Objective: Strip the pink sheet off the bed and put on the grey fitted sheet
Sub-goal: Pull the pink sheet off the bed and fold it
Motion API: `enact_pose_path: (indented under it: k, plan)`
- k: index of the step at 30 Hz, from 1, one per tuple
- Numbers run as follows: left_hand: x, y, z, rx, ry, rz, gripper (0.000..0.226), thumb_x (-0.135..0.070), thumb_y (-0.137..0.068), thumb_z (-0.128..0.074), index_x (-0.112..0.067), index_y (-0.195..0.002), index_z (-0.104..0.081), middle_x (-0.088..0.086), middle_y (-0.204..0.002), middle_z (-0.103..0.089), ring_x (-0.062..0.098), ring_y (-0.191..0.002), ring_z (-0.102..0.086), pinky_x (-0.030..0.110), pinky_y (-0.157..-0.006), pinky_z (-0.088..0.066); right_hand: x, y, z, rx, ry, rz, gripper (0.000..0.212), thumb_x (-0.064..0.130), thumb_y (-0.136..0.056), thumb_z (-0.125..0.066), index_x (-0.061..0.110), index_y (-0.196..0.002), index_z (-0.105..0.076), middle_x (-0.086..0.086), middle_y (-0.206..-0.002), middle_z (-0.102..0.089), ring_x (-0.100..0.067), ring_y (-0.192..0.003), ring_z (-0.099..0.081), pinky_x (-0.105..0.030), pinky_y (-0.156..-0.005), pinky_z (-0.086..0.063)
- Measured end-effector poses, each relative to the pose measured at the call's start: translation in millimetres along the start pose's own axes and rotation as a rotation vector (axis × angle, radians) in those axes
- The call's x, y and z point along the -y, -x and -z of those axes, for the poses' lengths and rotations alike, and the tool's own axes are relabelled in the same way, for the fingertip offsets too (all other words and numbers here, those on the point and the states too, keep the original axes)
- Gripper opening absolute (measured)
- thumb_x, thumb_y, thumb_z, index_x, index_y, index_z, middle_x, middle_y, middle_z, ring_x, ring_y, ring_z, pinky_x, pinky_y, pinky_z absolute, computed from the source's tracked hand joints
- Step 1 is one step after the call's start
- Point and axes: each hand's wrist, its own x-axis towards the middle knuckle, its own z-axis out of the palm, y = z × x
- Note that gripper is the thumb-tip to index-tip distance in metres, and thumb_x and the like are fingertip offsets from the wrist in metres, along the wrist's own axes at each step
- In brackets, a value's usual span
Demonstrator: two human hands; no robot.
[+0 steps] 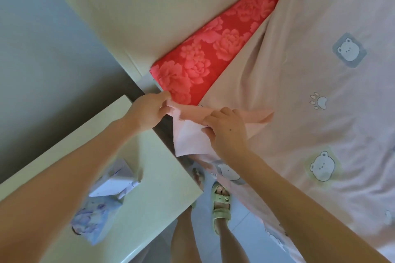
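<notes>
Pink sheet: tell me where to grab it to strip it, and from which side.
Grip the turned-back corner of the pink sheet, coming from the bedside table side. It is lifted off the red floral surface there, where the left hand and right hand pinch it.

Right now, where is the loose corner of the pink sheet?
The pink sheet's corner sits middle of the head view, pinched between the left hand and right hand, just below the bared red flowered mattress, beside the white bedside table.
</notes>
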Motion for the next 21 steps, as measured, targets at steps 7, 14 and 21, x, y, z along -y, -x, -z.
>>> enact_pose_path:
  k: [7,14,21]
  plan:
    - [-86,48,98,0.137,0.387,0.113,0.021,-0.026,-0.075,-0.076,-0.023,-0.065,-0.058,-0.012,-0.053,-0.053,-0.001,-0.052,-0.047,0.011,-0.055,-0.034,23,32,117,-0.168,-0.216,0.257,0.024,-0.001,-0.07,-0.062,0.018,-0.079,-0.073,0.007,-0.064,-0.059,-0.019,-0.058,-0.051,-0.036,-0.064,-0.031]
    - [-162,94,174,0.286,0.659,0.159,0.015,-0.002,-0.082,-0.068,-0.015,-0.077,-0.07,0.007,-0.08,-0.068,0.014,-0.075,-0.061,0.022,-0.072,-0.046,44,53,232,-0.194,-0.139,0.454,0.019,0.015,-0.084,-0.056,0.02,-0.075,-0.072,0.009,-0.064,-0.056,-0.015,-0.067,-0.048,-0.028,-0.075,-0.025]
    - [-221,129,213,0.204,0.069,-0.026,0.013,-0.028,-0.088,-0.062,-0.019,-0.079,-0.067,0.001,-0.078,-0.07,0.016,-0.074,-0.065,0.02,-0.062,-0.044,52,75,290,-0.223,-0.075,0.455,0.019,0.035,-0.083,-0.058,0.025,-0.075,-0.071,0.014,-0.067,-0.061,-0.011,-0.072,-0.046,-0.03,-0.078,-0.027]
